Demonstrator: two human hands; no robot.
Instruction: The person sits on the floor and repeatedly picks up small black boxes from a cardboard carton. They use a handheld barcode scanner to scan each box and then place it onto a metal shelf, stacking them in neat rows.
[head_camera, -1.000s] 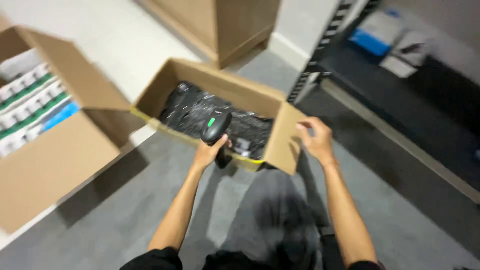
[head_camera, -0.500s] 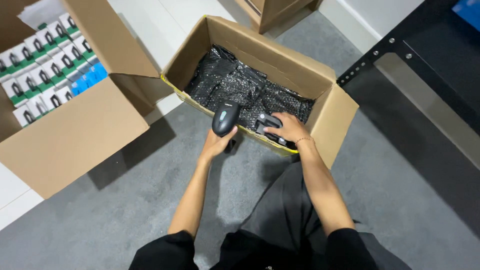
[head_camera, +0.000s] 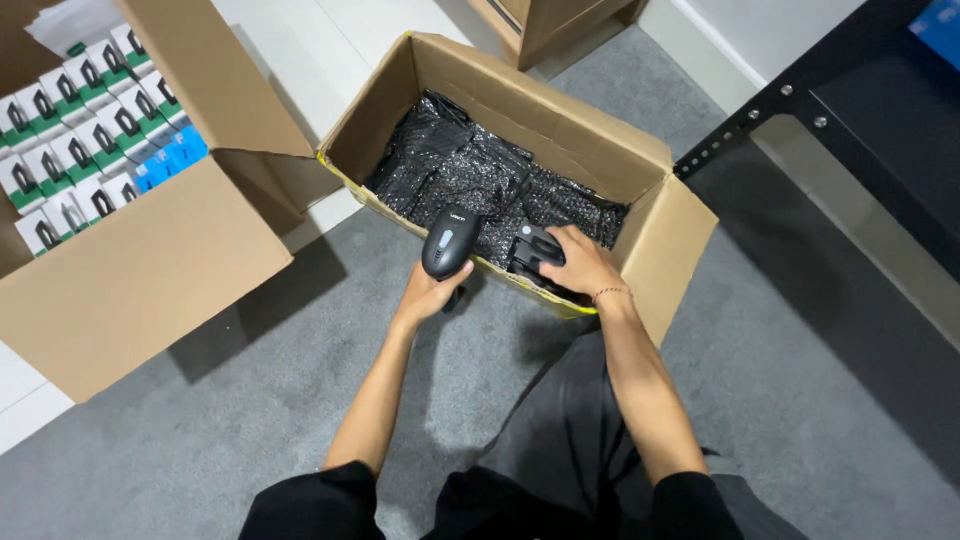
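My left hand (head_camera: 428, 292) grips a black handheld scanner (head_camera: 447, 243), its head pointing into an open cardboard box (head_camera: 640, 232) on the floor in front of me. The box is filled with black bubble-wrap packets (head_camera: 452, 165). My right hand (head_camera: 580, 264) reaches over the box's near rim and is closed on a small black packet (head_camera: 535, 250) at the near edge. Both forearms are bare, with black sleeves at the bottom of the view.
A larger open cardboard box (head_camera: 150, 260) at left holds several small white, green and blue product boxes (head_camera: 75, 130). A black metal shelf frame (head_camera: 800, 100) stands at right. Another cardboard box (head_camera: 550, 20) is behind. Grey carpet (head_camera: 250, 400) is under me.
My right hand has moved from the box's right flap down into the box and taken hold of a black packet. The view has tilted closer over the box.
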